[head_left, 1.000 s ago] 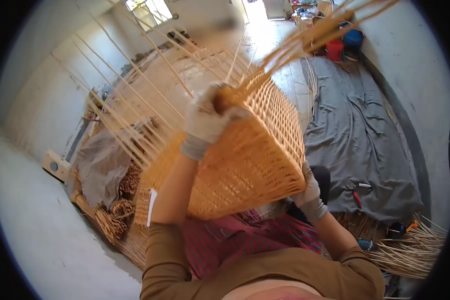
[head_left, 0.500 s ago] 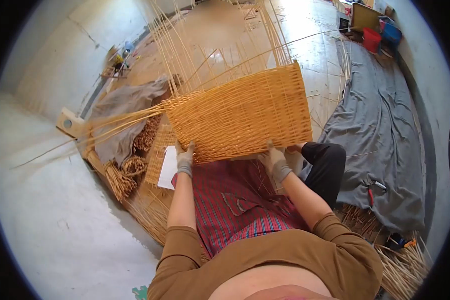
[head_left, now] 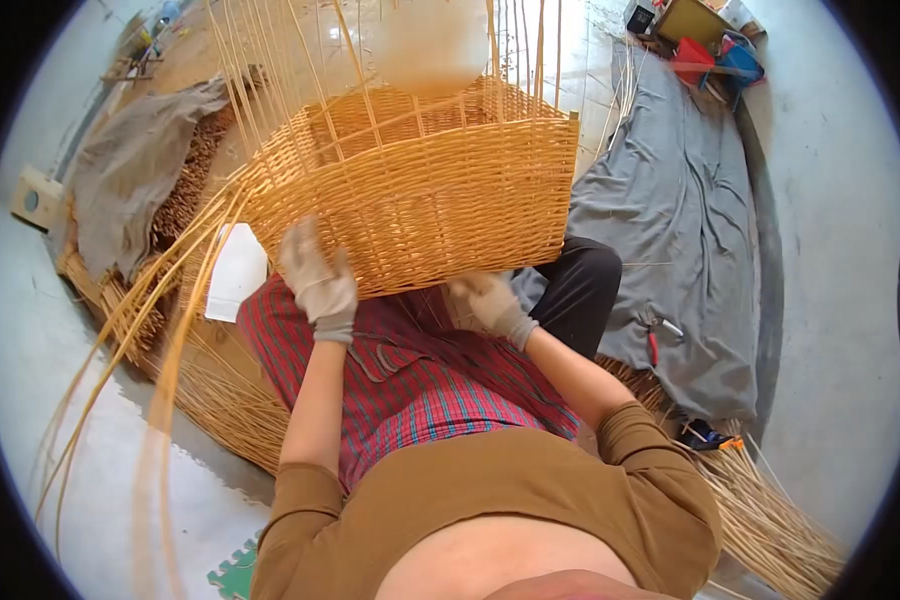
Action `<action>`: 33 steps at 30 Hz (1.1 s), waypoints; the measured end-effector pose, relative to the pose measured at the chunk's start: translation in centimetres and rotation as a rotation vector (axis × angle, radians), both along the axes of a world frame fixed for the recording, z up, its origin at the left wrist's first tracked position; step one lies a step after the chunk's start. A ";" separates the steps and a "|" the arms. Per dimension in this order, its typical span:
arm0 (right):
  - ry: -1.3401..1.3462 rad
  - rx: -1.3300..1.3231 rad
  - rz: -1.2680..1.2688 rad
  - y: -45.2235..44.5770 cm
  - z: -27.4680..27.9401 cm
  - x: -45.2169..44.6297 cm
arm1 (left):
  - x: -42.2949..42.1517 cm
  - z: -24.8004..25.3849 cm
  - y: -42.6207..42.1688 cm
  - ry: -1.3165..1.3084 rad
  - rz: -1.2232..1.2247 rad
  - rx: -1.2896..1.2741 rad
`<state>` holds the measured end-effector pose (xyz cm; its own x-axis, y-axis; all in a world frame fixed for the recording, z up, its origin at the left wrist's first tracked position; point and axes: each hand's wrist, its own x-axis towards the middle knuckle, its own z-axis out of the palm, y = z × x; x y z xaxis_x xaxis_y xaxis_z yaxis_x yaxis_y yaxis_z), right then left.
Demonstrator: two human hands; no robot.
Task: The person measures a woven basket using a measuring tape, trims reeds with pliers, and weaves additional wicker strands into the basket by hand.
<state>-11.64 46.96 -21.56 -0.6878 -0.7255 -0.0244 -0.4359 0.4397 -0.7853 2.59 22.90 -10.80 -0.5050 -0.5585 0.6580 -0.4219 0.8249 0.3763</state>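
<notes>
A half-woven wicker basket is tilted above my lap, its rim facing away and long upright stakes rising from it. My left hand, in a pale glove, rests against the lower left of the front wall, fingers stretched along the weave and thumb apart. Under the bottom edge, my right hand, also gloved, has its fingers curled against the basket; the fingertips are partly hidden. Loose weaving strands trail from the basket's left corner down to the left, blurred at their ends.
Grey cloth covers the floor on the right, with red-handled pliers on it. Bundles of cane lie at lower right. A white container stands left of my knee. Red and blue containers sit at the back right.
The basket has tipped so that its inside shows, and it has shifted left in view. My left hand has moved onto the front wall. The loose strands have swung downward.
</notes>
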 end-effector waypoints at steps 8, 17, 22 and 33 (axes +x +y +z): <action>1.216 0.023 -0.244 -6.0 15.7 -15.2 | -15.3 5.4 4.6 -0.193 -0.373 -0.166; 1.105 0.140 -0.140 -6.2 15.3 -16.0 | -15.1 5.3 3.1 -0.295 -0.356 -0.193; 0.729 -0.578 -0.606 1.9 14.2 -13.3 | -5.1 0.7 2.9 0.025 -0.475 0.153; -0.483 -0.214 -0.106 0.9 4.2 3.5 | 5.6 -13.9 2.5 0.617 -0.122 1.933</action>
